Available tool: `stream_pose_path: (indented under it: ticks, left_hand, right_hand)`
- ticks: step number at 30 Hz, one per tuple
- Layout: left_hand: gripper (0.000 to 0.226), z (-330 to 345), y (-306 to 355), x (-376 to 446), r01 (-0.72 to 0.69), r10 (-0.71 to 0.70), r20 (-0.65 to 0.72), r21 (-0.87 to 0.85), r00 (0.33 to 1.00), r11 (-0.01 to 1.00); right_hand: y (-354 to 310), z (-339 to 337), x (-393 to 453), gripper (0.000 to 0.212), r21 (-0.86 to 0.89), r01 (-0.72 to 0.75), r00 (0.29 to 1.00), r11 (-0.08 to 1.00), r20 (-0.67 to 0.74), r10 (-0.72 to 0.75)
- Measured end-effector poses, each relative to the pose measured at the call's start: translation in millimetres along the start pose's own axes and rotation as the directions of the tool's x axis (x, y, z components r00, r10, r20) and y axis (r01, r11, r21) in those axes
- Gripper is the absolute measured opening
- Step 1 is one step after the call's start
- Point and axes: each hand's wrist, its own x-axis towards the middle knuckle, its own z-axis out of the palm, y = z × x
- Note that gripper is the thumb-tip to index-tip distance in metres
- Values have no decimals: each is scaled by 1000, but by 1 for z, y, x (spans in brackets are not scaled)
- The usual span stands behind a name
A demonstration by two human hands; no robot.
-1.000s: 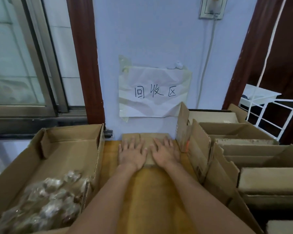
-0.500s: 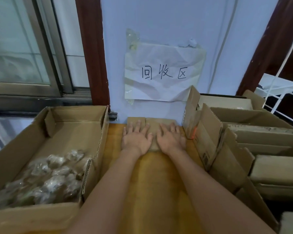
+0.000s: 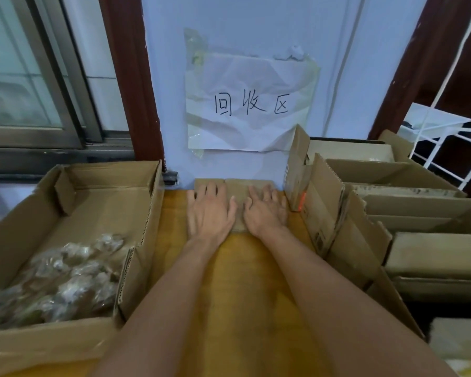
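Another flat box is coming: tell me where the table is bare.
Bare: the tabletop strip between the open box of packets and the row of boxes, partly under both forearms. Crowded at the wall, where left hand and right hand press flat cardboard.

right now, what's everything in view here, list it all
flat cardboard piece: one, brown, against the wall, under both hands
table: one, yellow wood, centre
open box: one, brown, left
wrapped packets: many, clear, in the open box
upright boxes: several, brown, right
paper sign: one, white, taped to wall
wire rack: one, white, far right
window: one, grey frame, upper left
left hand: one, bare, pressing flat on the cardboard
right hand: one, bare, pressing beside it
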Motion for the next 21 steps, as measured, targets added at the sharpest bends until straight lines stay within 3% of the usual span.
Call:
stream_pose_path:
  ticks: [2,4,8,15,21]
  left_hand:
    - [57,-6,0,-9,27,-26,19,-18,999,999]
    - [56,-14,0,-21,39,-33,93,-55,995,998]
    - [48,-33,-5,-36,-53,72,163,-119,984,991]
    - [53,-123,-6,-50,-125,143,175,-109,974,986]
    - [60,-194,26,-74,-202,225,161,-144,961,969]
  right_hand:
    - [-8,-9,-6,57,-202,21,996,979,-86,-39]
    - [-16,-23,-14,55,-331,57,993,942,-80,-88]
    - [-19,-57,-29,62,-310,135,986,941,-48,-157]
    - [-14,-160,-78,42,-297,184,972,937,-85,-218]
    - [39,-266,-175,37,-268,193,961,944,-142,-237]
